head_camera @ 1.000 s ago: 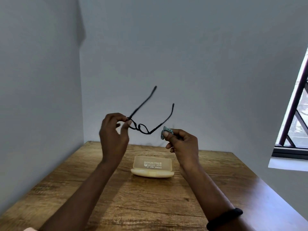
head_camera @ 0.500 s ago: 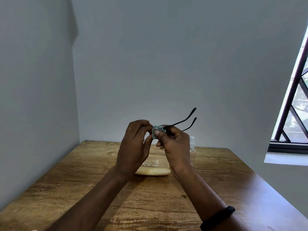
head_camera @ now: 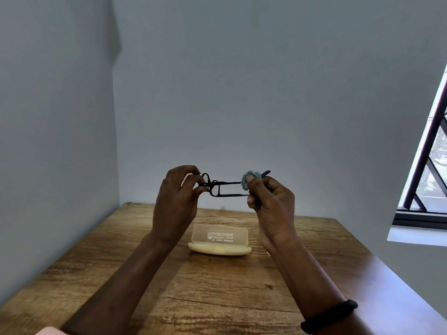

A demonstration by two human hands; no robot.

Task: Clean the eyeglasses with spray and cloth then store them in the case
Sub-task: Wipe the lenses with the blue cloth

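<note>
The eyeglasses are up in the air above the bench, stretched sideways between the two hands. They have a thin black frame with rounded lens rims. The rims sit at the 9 o'clock end, and the two slim arms run out level toward 3 o'clock, one above the other.

A small grey-blue cloth, soft and bunched into a wad, is wrapped round the upper arm near its far end. The arm's tip pokes out past the cloth at 2 o'clock.

The left hand pinches the frame at the rim end between thumb and curled fingertips. The right hand has its fingers curled in, with the thumb pressing the cloth onto the arm. The lower arm runs into the same grip.

At 6 o'clock from the eyeglasses, the case lies on the bench between the forearms. It is an oblong shell with rounded ends, cream-coloured and smooth, and its frosted lid stands open with small printed lettering on it.

The bench is brown wood with a strong streaky grain and a slight sheen at its 3 o'clock edge. A black band circles the right wrist. Plain pale walls meet in a corner at 10 o'clock, and a dark-framed window with slanted bars sits at 3 o'clock.
</note>
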